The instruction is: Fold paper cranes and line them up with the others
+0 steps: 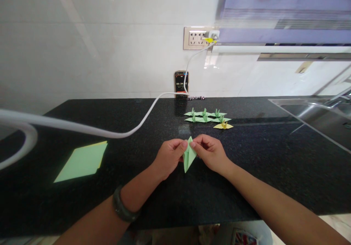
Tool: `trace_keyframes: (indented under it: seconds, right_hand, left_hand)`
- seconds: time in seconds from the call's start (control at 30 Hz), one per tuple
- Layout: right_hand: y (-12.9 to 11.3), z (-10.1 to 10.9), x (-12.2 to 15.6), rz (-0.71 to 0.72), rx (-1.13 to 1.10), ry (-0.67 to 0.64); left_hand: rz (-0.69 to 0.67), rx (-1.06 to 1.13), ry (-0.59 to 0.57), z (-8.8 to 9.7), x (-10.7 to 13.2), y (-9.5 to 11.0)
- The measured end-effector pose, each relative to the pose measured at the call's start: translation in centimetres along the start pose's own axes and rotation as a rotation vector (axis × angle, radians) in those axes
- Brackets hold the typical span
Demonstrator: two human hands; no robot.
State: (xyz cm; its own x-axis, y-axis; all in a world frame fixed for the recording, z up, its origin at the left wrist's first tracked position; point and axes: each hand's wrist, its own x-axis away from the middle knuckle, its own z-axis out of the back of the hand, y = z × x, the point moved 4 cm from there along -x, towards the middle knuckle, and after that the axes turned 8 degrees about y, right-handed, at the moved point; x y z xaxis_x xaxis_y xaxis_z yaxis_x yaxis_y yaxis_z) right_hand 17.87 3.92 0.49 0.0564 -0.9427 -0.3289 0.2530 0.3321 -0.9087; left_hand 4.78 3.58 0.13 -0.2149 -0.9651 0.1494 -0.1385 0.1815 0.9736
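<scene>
A half-folded piece of light green paper point(189, 154), a narrow kite shape, is held upright just above the black counter point(137, 186). My left hand point(168, 157) pinches its upper left edge. Pinching the upper right edge is my right hand point(210, 152). Both hands are closed on the paper, with the fingertips almost meeting at its top. A dark bracelet sits on my left wrist.
Several finished paper cranes point(210, 117), green and one yellow, lie behind the hands. A stack of flat green and yellow sheets point(82, 161) rests at the left. A phone point(181, 83) leans on the wall, its white cable point(109, 131) crossing the counter. A steel sink point(320, 119) is at the right.
</scene>
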Motion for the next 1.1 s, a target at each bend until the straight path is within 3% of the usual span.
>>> trace_keyframes:
  seconds: [0.37, 0.7, 1.1]
  right_hand:
    - [-0.36, -0.29, 0.16, -0.028, -0.042, -0.022]
    - [-0.08, -0.48, -0.13, -0.161, -0.252, -0.05]
    - [-0.19, -0.32, -0.45, -0.212, -0.299, -0.064]
  left_hand:
    - [-0.141, -0.273, 0.068, 0.43, -0.17, 0.36]
    - [-0.176, -0.384, 0.07, 0.46, -0.12, 0.45]
    - [-0.193, -0.45, 0.041, 0.47, -0.05, 0.49]
